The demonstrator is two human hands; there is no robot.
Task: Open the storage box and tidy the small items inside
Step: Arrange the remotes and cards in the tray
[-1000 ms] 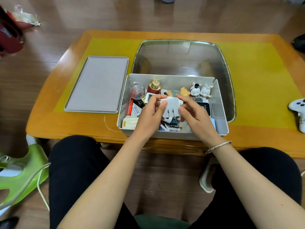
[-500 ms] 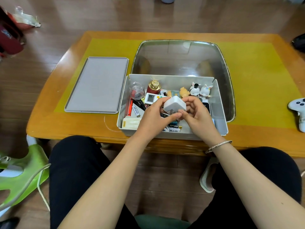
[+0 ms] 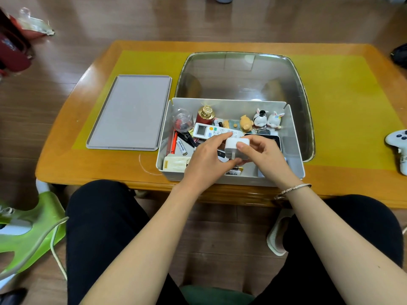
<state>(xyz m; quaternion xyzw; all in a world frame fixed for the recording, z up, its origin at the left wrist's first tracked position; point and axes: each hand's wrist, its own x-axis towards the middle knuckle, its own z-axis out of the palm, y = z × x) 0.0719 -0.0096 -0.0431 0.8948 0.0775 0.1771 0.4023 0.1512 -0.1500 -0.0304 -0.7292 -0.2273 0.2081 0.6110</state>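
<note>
The open storage box (image 3: 295, 137) sat at the near edge of the wooden surface (image 3: 92, 164), its grey lid (image 3: 130, 113) lying flat just to its left and a large clear tub (image 3: 242, 73) right behind it; above the box's middle both hands held a white charger plug (image 3: 236, 148), the left hand (image 3: 207, 159) curled round its left side with fingertips on top, the right hand (image 3: 264, 155) gripping its right side with the thumb on the upper edge; a bracelet (image 3: 293, 190) circled the right wrist; inside the box a white remote control (image 3: 211, 130) lay across the back half, beside a small clear dome (image 3: 182, 122) and a red bottle with a gold cap (image 3: 206, 114) at the back left; a yellow figurine (image 3: 245, 123) and two white rabbit figurines (image 3: 267, 118) stood along the back wall; a red pen (image 3: 174, 142) and a loose battery (image 3: 181, 147) lay at the left side, another battery (image 3: 234, 171) near the front wall; a white game controller (image 3: 399, 148) rested at the surface's far right edge.
</note>
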